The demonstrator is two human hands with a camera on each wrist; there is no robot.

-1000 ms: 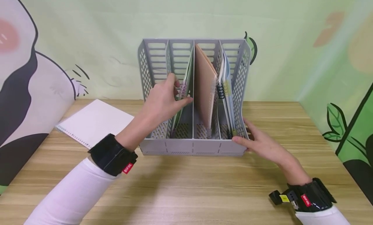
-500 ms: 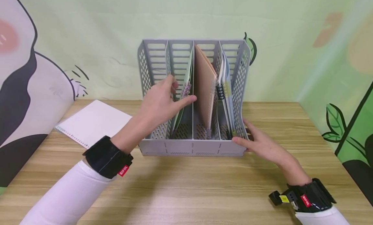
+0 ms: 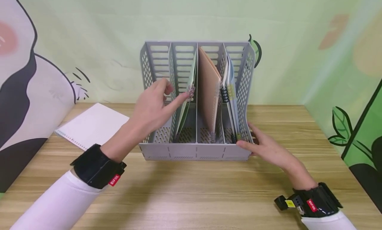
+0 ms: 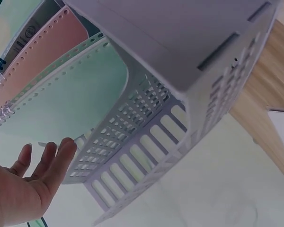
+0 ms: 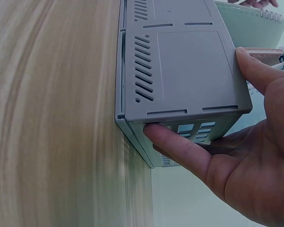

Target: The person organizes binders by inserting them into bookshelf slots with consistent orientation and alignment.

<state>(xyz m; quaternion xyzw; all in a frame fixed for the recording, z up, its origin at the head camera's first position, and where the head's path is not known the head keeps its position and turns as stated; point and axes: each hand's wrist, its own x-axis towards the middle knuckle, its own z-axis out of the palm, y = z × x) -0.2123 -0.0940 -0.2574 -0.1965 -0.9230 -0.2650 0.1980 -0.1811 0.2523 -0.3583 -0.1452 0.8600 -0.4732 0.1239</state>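
Observation:
A grey file rack (image 3: pixel 182 152) with upright compartments stands on the table. My left hand (image 3: pixel 151 107) hovers before its left side, fingers loosely spread and holding nothing. In the head view its thumb overlaps the spiral binding of a green notebook (image 4: pixel 80 90), which leans in the second compartment from the left; contact is unclear. With thumb on the front rim and fingers against the side wall, my right hand (image 3: pixel 273 152) grips the rack's front right corner. A brown notebook (image 3: pixel 207 87) stands in the third compartment. Blue and white spiral notebooks (image 3: pixel 231 77) fill the rightmost one.
On the table, left of the rack, lies a white spiral notebook (image 3: pixel 94 124), partly behind the left forearm. The wooden tabletop (image 3: pixel 191 193) extends in front of the rack. A printed backdrop (image 3: pixel 191 14) rises behind.
My left hand has drawn away from the green notebook, down and to the left, its fingers coming off the binding. The notebook stays leaning in its compartment. My right hand keeps its grip.

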